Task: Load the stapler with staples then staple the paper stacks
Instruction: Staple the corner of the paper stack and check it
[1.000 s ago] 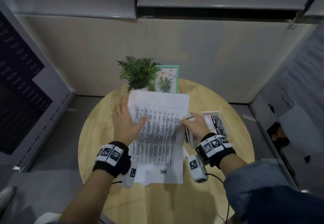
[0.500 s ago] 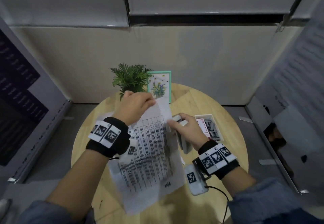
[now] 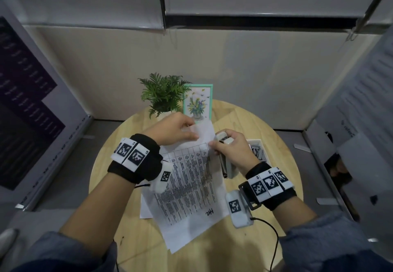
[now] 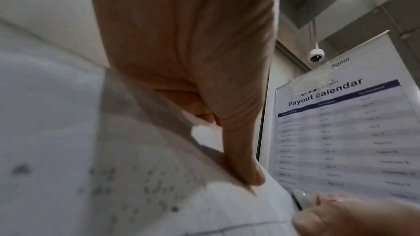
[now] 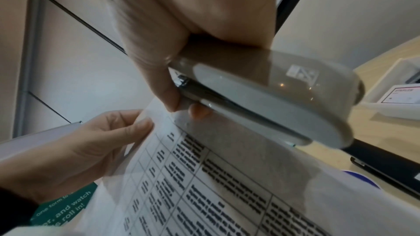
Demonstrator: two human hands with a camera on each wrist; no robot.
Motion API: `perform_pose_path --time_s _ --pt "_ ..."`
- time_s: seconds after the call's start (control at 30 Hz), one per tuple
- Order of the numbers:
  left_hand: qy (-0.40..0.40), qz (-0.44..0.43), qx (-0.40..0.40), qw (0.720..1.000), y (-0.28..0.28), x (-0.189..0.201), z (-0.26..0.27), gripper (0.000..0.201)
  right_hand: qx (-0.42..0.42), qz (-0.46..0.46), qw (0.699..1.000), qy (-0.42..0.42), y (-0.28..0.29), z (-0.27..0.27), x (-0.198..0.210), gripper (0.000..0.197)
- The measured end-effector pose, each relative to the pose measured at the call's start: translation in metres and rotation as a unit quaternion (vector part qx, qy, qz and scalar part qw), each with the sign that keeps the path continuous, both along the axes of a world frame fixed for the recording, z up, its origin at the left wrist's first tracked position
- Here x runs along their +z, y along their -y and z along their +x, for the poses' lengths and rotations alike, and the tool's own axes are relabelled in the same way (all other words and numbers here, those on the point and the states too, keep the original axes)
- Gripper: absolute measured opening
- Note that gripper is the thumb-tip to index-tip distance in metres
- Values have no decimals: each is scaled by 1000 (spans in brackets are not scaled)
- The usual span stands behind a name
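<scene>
The left hand [image 3: 174, 130] has come off the table, where a second ago it lay flat on the stack [image 3: 191, 178], and now pinches the far corner of the sheets between thumb and fingers [image 5: 138, 128], lifting that end while the near end lies on the table [image 3: 265, 144]. The stack has swung, its near end now pointing near-right. Another sheet [image 3: 145, 210] shows beneath, so likely more remains to staple. Right of the corner, the right hand [image 3: 231, 150] has its fingers clamped round the stapler [image 5: 261, 96], whose front sits just beside the pinched corner; whether paper is already in its mouth I cannot tell. Judging by this, stapling is next. Far right lies the staple box [image 3: 258, 150].
</scene>
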State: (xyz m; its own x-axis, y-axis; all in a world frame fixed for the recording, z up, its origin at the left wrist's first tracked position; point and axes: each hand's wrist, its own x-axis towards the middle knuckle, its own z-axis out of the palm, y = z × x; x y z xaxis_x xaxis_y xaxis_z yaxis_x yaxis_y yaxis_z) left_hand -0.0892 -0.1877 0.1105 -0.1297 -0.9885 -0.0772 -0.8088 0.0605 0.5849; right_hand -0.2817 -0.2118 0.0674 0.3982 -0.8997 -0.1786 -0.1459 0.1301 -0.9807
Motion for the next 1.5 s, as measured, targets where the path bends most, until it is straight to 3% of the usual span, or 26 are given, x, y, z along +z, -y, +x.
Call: perform_pose_path --time_s 0.4,0.63,0.87,1.0,1.13,1.23,1.3,1.4,1.5 --pt "-59 15 28 998 2 -1 -4 36 -43 -14 999 2 0 -2 5 18" --pt "-30 -27 20 999 4 4 -7 13 -32 -44 999 0 2 -4 13 20" --pt "14 -60 4 998 2 7 -11 38 -30 -30 999 18 5 -3 15 23" --pt "65 -88 1 994 -5 13 -17 31 -28 -12 999 33 8 -2 14 20" --pt "103 -102 18 989 -6 10 -13 35 -56 107 991 57 13 -7 11 25" --pt "103 -101 20 989 -7 8 -5 34 -90 292 948 94 23 -18 -2 56" --pt "104 -103 18 989 -8 6 -2 37 -112 364 919 98 27 -25 -10 68" --pt "105 -107 10 989 -8 1 2 36 -142 391 908 43 23 -30 -21 67" --pt "107 -99 9 989 -10 -3 4 38 -94 409 907 33 19 -30 -33 53"
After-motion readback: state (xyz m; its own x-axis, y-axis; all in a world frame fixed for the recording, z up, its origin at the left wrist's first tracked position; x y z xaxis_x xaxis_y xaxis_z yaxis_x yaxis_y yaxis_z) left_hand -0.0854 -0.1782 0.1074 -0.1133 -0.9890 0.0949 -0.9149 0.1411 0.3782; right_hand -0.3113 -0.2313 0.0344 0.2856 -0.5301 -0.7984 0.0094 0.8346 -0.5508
